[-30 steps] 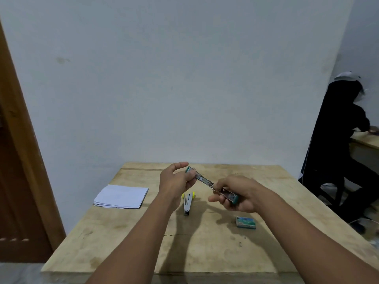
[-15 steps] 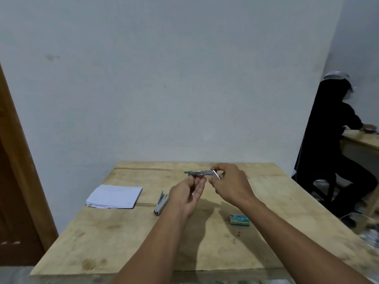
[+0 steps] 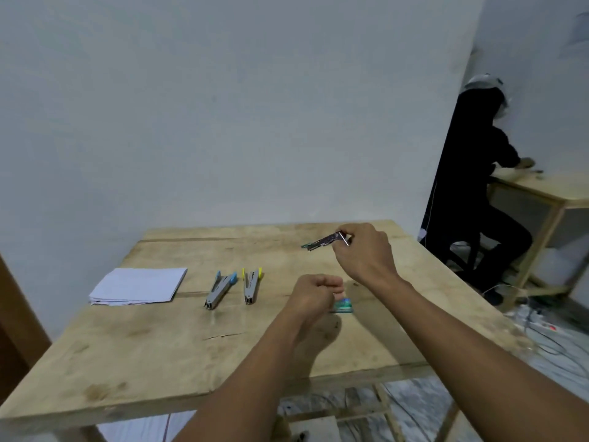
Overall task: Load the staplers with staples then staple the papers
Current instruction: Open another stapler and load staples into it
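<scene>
My right hand is raised over the far right of the wooden table and pinches a green and metal stapler by its right end, so its body points left. My left hand is lower and nearer, with its fingers curled onto the left end of a small green staple box, which looks blurred. A blue-tipped stapler and a yellow-tipped stapler lie side by side mid-table. A stack of white papers lies to their left.
A person in black sits at a second wooden table at the right. Cables and a power strip lie on the floor past the table's right edge. A plain wall stands behind, and a wooden door frame is at the far left.
My left hand has let go of the green stapler and dropped to the staple box. My right hand keeps the stapler, further right. The view has shifted, which brings the blue stapler into sight.
</scene>
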The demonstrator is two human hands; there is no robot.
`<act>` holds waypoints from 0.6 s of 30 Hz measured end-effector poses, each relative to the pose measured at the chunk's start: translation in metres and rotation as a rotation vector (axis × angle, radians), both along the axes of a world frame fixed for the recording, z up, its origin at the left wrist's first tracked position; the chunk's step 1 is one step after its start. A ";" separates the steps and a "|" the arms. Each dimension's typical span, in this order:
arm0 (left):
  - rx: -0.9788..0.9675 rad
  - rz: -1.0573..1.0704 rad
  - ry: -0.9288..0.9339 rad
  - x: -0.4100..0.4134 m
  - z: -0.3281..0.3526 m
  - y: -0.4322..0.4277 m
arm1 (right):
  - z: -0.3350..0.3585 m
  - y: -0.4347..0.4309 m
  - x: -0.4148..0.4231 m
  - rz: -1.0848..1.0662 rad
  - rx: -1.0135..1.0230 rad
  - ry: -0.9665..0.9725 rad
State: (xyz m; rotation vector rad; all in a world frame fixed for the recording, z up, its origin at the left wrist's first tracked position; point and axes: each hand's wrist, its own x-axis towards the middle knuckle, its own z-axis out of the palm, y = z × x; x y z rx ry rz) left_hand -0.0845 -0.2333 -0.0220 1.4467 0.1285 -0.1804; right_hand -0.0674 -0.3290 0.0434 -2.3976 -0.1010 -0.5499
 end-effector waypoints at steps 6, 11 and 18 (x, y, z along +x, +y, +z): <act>-0.083 0.124 0.014 0.019 0.010 -0.002 | -0.003 -0.015 -0.004 0.020 -0.069 -0.003; -0.340 0.210 0.059 0.030 0.034 0.016 | -0.007 -0.015 -0.010 0.146 -0.120 -0.015; -0.246 0.354 -0.091 0.034 0.049 0.057 | -0.007 0.005 -0.014 0.218 -0.130 0.052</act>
